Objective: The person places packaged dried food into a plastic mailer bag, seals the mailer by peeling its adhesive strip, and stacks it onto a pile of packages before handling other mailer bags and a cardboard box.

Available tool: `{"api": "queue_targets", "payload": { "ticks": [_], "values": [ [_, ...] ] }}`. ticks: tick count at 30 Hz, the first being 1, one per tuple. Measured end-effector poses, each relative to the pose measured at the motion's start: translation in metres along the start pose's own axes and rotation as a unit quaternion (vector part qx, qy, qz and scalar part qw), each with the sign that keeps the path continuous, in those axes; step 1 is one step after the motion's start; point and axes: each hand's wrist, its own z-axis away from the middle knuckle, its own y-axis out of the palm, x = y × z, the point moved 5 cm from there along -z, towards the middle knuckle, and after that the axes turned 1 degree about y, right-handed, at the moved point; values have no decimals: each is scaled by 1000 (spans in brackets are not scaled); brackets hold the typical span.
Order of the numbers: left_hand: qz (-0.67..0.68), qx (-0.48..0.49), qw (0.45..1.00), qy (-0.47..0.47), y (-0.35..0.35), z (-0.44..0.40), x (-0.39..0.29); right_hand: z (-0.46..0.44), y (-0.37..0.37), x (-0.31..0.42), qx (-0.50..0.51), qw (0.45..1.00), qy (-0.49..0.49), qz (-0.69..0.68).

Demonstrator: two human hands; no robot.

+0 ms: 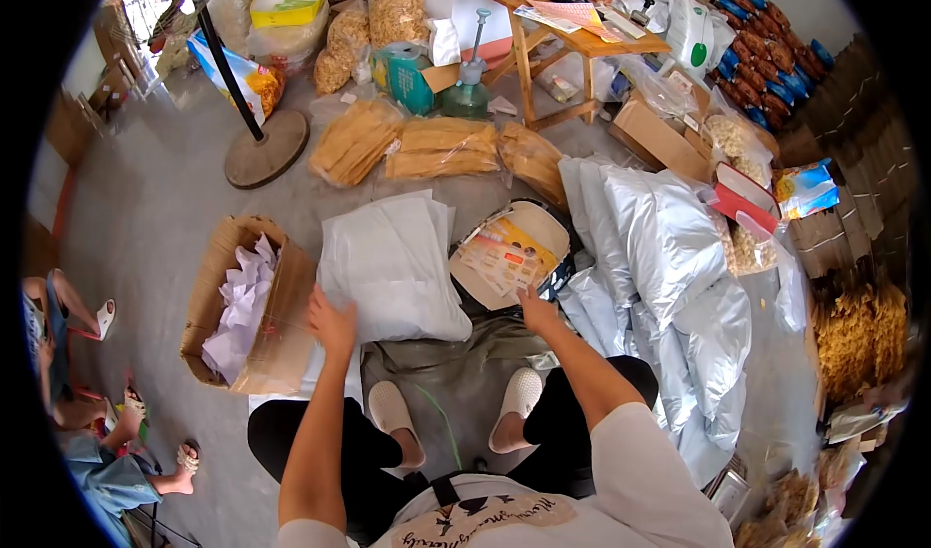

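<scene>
A stack of white plastic mailing bags (388, 257) lies in front of me on the floor. My left hand (333, 323) rests at the lower left edge of the stack, thumb and fingers apart. To its right is a round-cornered dark container with a beige inside (472, 274), holding orange and white printed cards (506, 257). My right hand (536, 310) is at the lower edge of the container, with its fingertips pinched on the lower end of a printed card. Part of that grip is hidden by the hand itself.
A cardboard box (281, 320) with crumpled paper stands left. Filled silver bags (655, 228) lie right. Bagged yellow sheets (441, 147), a pump sprayer (471, 92) and a wooden table (543, 48) are beyond. A pole base (267, 150) stands far left; people sit lower left.
</scene>
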Motion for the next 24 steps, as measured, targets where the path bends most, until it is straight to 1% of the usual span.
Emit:
{"api": "queue_targets", "payload": {
  "ticks": [1, 2, 3, 4, 5, 6, 7, 8, 10, 12, 13, 14, 16, 18, 20, 21, 22, 24],
  "values": [
    [33, 11, 998, 43, -3, 9, -9, -3, 22, -12, 43, 999, 11, 23],
    [83, 8, 991, 106, -2, 18, -14, -7, 37, -16, 86, 995, 20, 46],
    [131, 6, 977, 168, -1, 29, -18, -3, 27, -7, 108, 991, 9, 75],
    [173, 45, 969, 170, -4, 44, -24, -3, 22, -2, 109, 991, 1, 72],
    [215, 84, 958, 170, -6, 60, -31, -4, 17, -1, 106, 988, 4, 110],
    [275, 159, 944, 87, -7, 75, -34, -5, 16, -3, 105, 983, 7, 149],
    [331, 229, 915, 1, -6, 92, -35, -9, 18, -9, 70, 984, 13, 164],
    [326, 221, 919, -9, -6, 105, -34, -12, 20, -15, 35, 983, 15, 179],
    [383, 310, 856, -156, 4, 133, -18, -17, 16, -22, 12, 980, -28, 195],
    [383, 311, 862, -119, -1, 142, -4, -10, -10, -4, -28, 991, -27, 131],
    [403, 294, 859, -113, -20, 142, -9, -9, -15, 5, -28, 990, -45, 132],
    [434, 287, 845, -121, -42, 139, -14, -8, -19, 17, -30, 988, -62, 135],
    [517, 205, 826, -93, -95, 122, -19, 5, -31, 47, -18, 986, -95, 139],
    [542, 110, 830, -73, -166, 107, -28, 17, -33, 70, -15, 983, -116, 143],
    [549, 31, 833, -60, -217, 99, -17, 42, -26, 94, -21, 981, -164, 101],
    [536, -15, 843, -47, -230, 98, -1, 59, -26, 108, -31, 980, -180, 74],
    [505, -48, 860, -56, -236, 98, 17, 74, -23, 120, -41, 979, -196, 48],
    [491, -46, 860, -132, -207, 101, 72, 91, 8, 122, 8, 988, -155, 18]
  ]
}}
